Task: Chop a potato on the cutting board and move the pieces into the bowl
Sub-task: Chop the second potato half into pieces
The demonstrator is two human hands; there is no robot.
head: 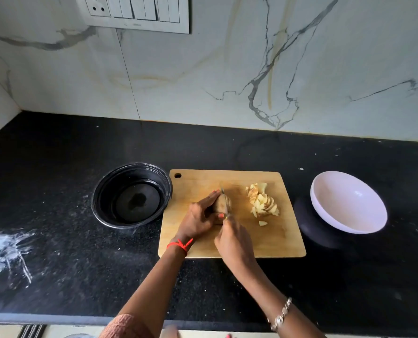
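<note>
Now our left grip [198,219] holds the brown potato stub [219,204] at the middle of the pale wooden cutting board [278,240], cut face rightward. Our right grip [234,242] clutches the slim knife [225,202], blade pointing away.

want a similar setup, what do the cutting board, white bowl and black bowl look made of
Cutting board: wood or bamboo, matte, pale tan with faint grain.
White bowl: glossy ceramic or melamine, can't tell which; smooth with a bright highlight.
Black bowl: probably thin plastic, shiny, with a ridged rim.
</note>
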